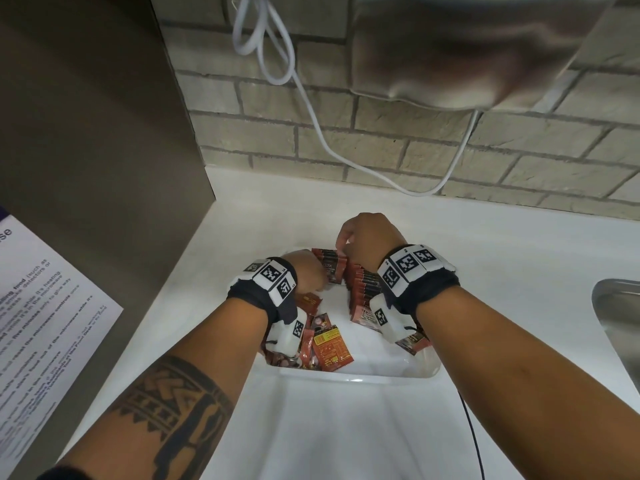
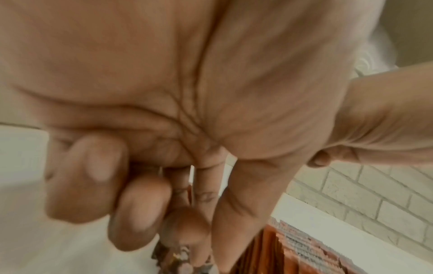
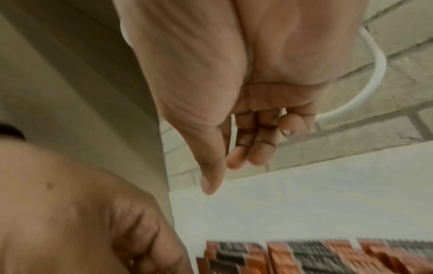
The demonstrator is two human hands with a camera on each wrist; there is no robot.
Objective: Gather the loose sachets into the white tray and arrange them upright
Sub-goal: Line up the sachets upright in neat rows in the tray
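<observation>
Counter (image 1: 502, 271): white, brick wall at 12 o'clock.
Tray (image 1: 356, 377): sachet row (image 1: 363, 289) upright.
Left hand (image 1: 306, 271): pinching sachets (image 1: 330, 268).
Right hand (image 1: 367, 240): fingers relaxed, empty.

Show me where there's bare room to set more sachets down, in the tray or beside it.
Inside the white tray, a bare strip runs between the loose sachets on its left and the upright row of sachets on its right. The counter is bare between tray and sink. The tray's far end is crowded by the left hand and right hand.
</observation>
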